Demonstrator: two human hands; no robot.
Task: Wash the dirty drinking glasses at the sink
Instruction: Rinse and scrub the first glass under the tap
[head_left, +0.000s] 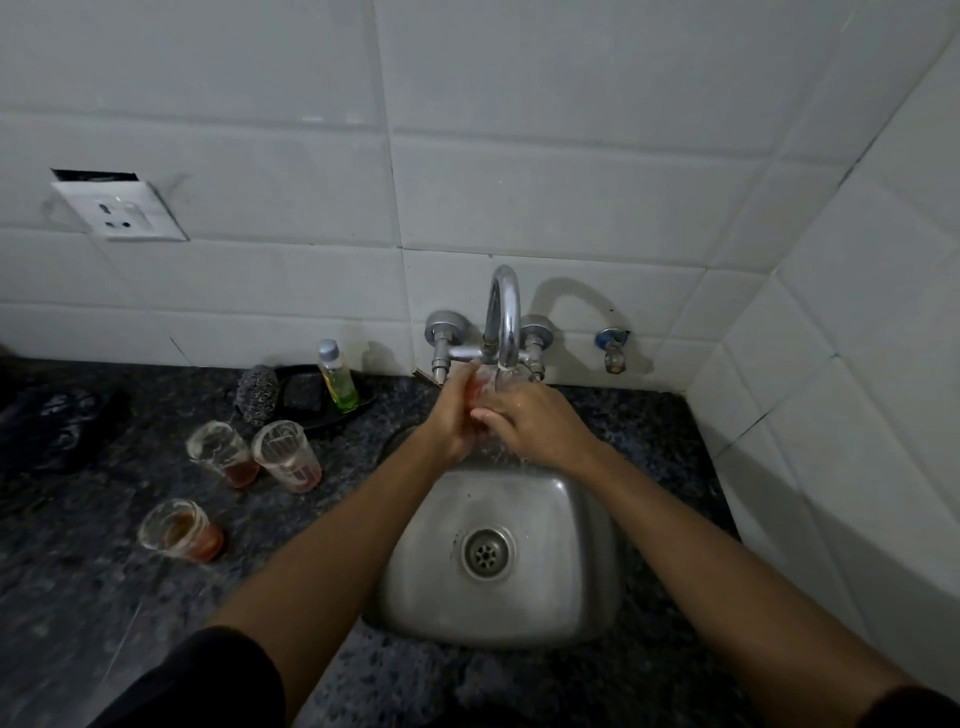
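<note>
Under the running tap (503, 317) I hold a clear drinking glass (485, 385) with a reddish tint over the steel sink (566, 519). My left hand (457, 415) grips the glass from the left. My right hand (535, 423) wraps it from the right, and the fingers overlap near its base. Water streams onto the glass and my hands, which hide most of it. Three dirty glasses stand on the counter to the left: one (223, 453) and another (287, 456) side by side, a third (179, 530) nearer me, each with brownish-red dregs.
A green liquid soap bottle (337, 376) leans in a black dish (317, 397) beside a steel scrubber (257, 395). A dark cloth (52, 426) lies at far left. The dark granite counter (78, 597) surrounds the sink. A wall socket (122, 210) and a small spare tap (614, 349) sit on the tiled wall.
</note>
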